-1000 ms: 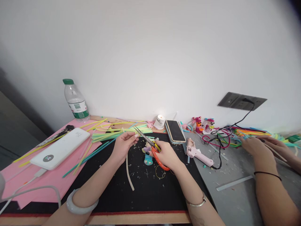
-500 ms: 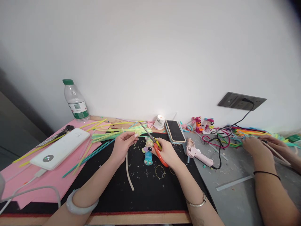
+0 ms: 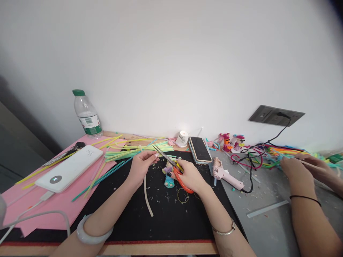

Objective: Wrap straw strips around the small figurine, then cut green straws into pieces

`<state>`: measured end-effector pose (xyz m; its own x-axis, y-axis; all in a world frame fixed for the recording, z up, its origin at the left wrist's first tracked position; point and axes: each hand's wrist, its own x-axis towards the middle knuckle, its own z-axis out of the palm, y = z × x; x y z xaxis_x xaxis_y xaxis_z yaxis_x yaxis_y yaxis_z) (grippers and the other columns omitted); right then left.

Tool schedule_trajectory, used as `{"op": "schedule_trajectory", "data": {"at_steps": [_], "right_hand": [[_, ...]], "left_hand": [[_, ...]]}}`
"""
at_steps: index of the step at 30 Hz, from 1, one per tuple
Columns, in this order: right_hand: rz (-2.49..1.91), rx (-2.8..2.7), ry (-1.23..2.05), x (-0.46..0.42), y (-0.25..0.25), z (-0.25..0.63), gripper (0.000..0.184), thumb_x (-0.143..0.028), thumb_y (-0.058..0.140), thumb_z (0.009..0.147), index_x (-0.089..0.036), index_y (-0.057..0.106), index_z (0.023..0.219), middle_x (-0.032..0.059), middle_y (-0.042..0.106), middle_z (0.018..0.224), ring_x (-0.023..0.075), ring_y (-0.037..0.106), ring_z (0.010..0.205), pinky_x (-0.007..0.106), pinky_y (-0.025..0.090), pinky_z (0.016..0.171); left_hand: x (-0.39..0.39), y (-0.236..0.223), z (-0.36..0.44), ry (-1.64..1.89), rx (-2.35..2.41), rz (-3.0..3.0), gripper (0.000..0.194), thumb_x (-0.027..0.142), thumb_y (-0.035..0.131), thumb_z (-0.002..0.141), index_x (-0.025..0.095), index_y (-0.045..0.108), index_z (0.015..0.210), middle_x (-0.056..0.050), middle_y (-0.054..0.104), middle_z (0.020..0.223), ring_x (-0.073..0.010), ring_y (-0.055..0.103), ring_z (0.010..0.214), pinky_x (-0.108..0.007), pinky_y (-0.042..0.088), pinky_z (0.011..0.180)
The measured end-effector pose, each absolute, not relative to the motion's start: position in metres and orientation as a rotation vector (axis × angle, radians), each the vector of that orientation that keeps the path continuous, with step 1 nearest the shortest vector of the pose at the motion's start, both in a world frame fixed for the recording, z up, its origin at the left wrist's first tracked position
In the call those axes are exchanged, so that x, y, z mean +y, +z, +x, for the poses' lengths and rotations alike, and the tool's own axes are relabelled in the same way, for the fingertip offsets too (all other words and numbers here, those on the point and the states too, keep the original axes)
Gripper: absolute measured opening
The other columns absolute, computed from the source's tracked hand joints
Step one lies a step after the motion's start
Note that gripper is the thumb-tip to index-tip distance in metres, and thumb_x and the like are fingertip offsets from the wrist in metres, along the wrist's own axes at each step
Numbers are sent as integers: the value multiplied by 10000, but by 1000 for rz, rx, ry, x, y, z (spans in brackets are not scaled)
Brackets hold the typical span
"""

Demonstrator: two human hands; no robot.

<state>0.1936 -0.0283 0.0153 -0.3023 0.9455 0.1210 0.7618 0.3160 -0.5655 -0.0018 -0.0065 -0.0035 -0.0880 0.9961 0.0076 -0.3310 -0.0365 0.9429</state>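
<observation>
My left hand (image 3: 143,166) is closed in a pinch, its fingertips beside the scissor blades; what they pinch is too small to make out. A cream pipe cleaner (image 3: 147,196) passes behind this hand and curves down over the black mat; I cannot tell whether it is held or lying there. My right hand (image 3: 189,176) grips scissors (image 3: 182,182) with orange and yellow handles. Their blades point up and left, slightly apart, near my left fingertips. Just left of my right hand a small figure with a blue body (image 3: 169,182) stands on the mat, its upper part partly covered.
Green and yellow pipe cleaners (image 3: 120,155) lie behind my left hand. A power bank (image 3: 69,167) rests on pink paper, near a bottle (image 3: 89,119). Rightward are a phone (image 3: 200,149), a pink glue gun (image 3: 226,176) with a black cord, and a co-worker's hands (image 3: 297,171).
The scissors have tilted lower and leftward, and their blades now show slightly apart by my left fingertips. My left hand has barely moved. The co-worker's hands have shifted a little.
</observation>
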Motion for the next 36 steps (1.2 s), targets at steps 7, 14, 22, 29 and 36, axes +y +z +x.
{"op": "schedule_trajectory", "data": {"at_steps": [7, 14, 22, 29, 36], "right_hand": [[-1520, -2158, 494, -27, 12, 194, 270, -424, 618, 714, -184, 513, 647, -18, 507, 630, 111, 421, 578, 214, 313, 518], [-1554, -2140, 482, -26, 12, 195, 308, -469, 622, 705, -182, 532, 635, -21, 491, 612, 101, 386, 553, 206, 276, 489], [-1528, -2117, 514, -27, 14, 192, 351, -473, 626, 700, -170, 492, 585, -29, 468, 570, 97, 388, 546, 209, 275, 498], [-1457, -2021, 523, -25, 15, 192, 317, -424, 542, 769, -187, 401, 612, -43, 409, 573, 99, 363, 547, 212, 262, 500], [-1510, -2062, 527, -26, 16, 197, 282, -448, 536, 766, -206, 394, 740, -31, 462, 706, 120, 408, 606, 222, 297, 537]], "left_hand": [[-6, -4, -2, 1407, 997, 930, 272, 329, 777, 590, 154, 693, 780, -12, 666, 659, -121, 591, 624, -253, 473, 646], [-8, -1, -1, 1383, 989, 901, 278, 321, 781, 589, 142, 670, 769, 1, 645, 622, -102, 584, 604, -229, 472, 630], [-9, -1, -1, 1375, 969, 898, 268, 316, 783, 589, 143, 658, 750, 4, 639, 615, -101, 589, 603, -228, 477, 632], [-10, 3, 0, 1376, 981, 890, 277, 329, 796, 560, 149, 666, 727, -1, 645, 621, -112, 589, 601, -244, 478, 630], [-8, 1, -1, 1403, 1015, 940, 273, 344, 783, 578, 157, 665, 736, -1, 649, 617, -120, 585, 590, -249, 461, 614]]}}
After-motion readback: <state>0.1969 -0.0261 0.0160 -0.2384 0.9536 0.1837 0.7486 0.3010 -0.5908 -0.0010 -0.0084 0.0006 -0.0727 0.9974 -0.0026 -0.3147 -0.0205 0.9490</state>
